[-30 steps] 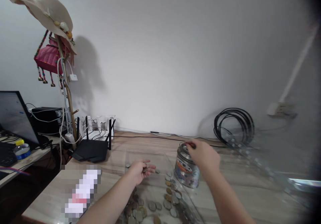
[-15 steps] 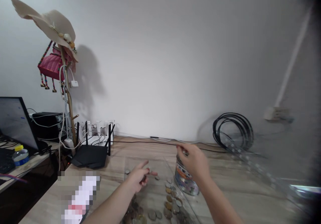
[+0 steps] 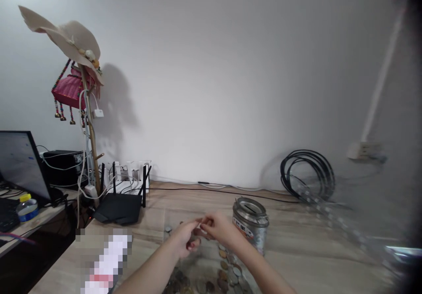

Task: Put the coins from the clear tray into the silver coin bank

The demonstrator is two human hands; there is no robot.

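White wall [image 3: 198, 87] is spanning the far side of the head view behind one wood-grained table [image 3: 313, 250]. Two bare hands are meeting at the fingertips above one clear tray [image 3: 198, 263]: the left hand [image 3: 187, 240] is curling loosely, the right hand [image 3: 219, 229] is bunching thumb and fingers against it; whether either is gripping anything, I cannot tell. More than ten coins [image 3: 223, 254] are lying nearer, overlapping too much for counting. One slotted can [image 3: 252, 219] is standing just right. One cable coil [image 3: 306, 175] is leaning far right; one router [image 3: 118, 208] is sitting left.
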